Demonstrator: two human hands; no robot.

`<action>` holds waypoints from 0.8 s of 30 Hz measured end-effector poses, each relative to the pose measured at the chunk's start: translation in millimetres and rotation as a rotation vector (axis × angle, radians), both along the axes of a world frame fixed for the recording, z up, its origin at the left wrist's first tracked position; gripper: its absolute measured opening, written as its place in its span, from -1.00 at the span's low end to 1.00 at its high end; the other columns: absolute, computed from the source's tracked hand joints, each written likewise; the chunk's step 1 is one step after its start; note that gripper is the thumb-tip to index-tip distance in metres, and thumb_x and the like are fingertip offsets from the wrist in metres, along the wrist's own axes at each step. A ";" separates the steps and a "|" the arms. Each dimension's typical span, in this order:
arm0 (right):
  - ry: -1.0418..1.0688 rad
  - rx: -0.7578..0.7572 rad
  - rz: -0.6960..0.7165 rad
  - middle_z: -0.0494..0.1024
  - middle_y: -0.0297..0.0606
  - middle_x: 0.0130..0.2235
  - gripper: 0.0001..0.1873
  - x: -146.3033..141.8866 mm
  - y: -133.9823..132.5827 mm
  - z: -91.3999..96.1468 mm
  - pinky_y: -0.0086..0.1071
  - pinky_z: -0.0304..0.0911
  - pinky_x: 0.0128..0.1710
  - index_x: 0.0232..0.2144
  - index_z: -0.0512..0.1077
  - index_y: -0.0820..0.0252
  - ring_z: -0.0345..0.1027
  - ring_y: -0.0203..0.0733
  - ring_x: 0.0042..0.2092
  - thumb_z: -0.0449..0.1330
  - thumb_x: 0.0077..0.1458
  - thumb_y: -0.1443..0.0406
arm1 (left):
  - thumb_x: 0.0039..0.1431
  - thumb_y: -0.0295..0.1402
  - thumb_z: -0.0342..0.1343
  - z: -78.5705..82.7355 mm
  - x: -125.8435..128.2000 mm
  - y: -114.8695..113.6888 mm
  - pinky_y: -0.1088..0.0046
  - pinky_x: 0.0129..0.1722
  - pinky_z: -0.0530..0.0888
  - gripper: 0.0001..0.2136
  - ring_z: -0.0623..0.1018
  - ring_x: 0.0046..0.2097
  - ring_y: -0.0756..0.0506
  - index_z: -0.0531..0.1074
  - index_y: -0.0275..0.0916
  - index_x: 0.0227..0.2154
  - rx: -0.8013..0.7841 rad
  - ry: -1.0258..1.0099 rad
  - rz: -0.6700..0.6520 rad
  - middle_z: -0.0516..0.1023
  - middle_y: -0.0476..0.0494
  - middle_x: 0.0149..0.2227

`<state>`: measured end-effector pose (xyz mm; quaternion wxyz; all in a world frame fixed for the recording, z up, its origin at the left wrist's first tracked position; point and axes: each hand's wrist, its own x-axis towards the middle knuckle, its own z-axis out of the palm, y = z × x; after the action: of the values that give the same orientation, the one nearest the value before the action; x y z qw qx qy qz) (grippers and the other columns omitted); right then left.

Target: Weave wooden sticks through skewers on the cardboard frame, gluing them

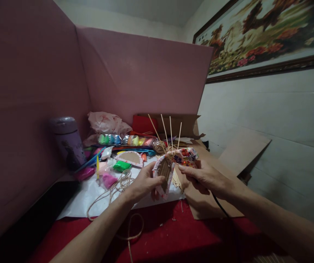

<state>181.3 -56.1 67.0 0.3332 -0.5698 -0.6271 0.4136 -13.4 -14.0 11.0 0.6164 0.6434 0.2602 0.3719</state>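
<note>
Half-round piece (162, 171), brown cardboard with a pale patterned edging, sits right of centre in the frame, up off the white sheet (75, 201). Your left hand (146, 180) pinches it, thumb on the near face, fingers mostly hidden behind. Your right hand (200, 175) is curled round a floral tool (191, 153), probably a glue gun; grip partly hidden, can't tell about a trigger. Dark cord (219, 204) hangs below that hand.

Thin sticks (170, 129) rise above the piece; lower ends obscured, can't tell if fixed. Step looks like working the tool along the edging: grip the piece firmly low down, thumb well off the rim, and treat the tip as hot. Go lightly so the sticks don't tilt. Watch the cord doesn't drag across the cardboard sheet (211, 197). Second half-round (131, 157), left of centre, lies well clear; twine (122, 182) near your left wrist could snag.
</note>
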 end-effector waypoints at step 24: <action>-0.024 -0.018 -0.045 0.16 -0.49 -0.71 -0.57 4.7 0.0 -2.8 -0.52 -0.10 -0.80 -0.61 0.15 0.14 0.01 -0.43 -0.73 0.11 -0.02 -0.04 | -0.05 -0.33 0.16 1.8 0.0 -1.3 0.60 -0.73 0.29 -0.57 0.40 -0.68 0.03 0.26 -0.32 -0.09 -0.003 0.003 0.017 0.45 0.00 -0.57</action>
<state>186.0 -56.1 64.3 0.3298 -0.5915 -0.6146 0.4046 -13.4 -15.3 12.8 0.6139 0.6408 0.2672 0.3756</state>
